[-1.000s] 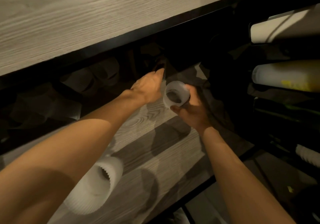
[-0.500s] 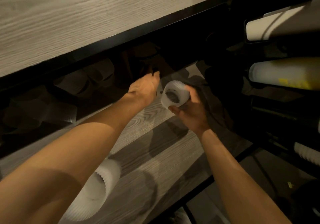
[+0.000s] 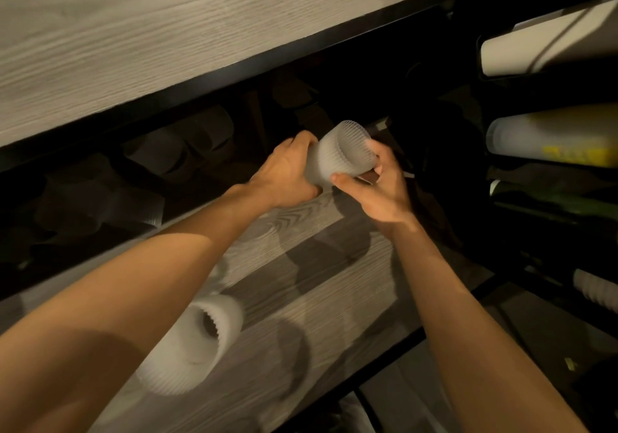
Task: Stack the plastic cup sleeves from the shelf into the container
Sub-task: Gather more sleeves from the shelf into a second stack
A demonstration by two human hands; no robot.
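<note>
Two ribbed translucent cup sleeves (image 3: pixel 344 152) are held together above the lower wooden shelf (image 3: pixel 301 225), one partly slid into the other. My left hand (image 3: pixel 284 178) grips the left sleeve from behind. My right hand (image 3: pixel 378 185) holds the right sleeve with thumb below and fingers over the rim. A stack of white ribbed sleeves (image 3: pixel 197 342) lies on its side on the shelf under my left forearm. More sleeves (image 3: pixel 187 145) sit in the dark at the back of the shelf. No container is clearly in view.
The upper wooden shelf board (image 3: pixel 167 38) with its black edge overhangs the hands. At the right, long rolls of stacked cups in plastic wrap (image 3: pixel 551 131) lie on dark racks. Another ribbed stack (image 3: pixel 595 289) shows at the far right. The shelf's black front edge (image 3: pixel 368 369) runs below.
My left hand drew back from the dark rear of the shelf with a sleeve and joined it to the sleeve in my right hand. Both hands now hold the pair.
</note>
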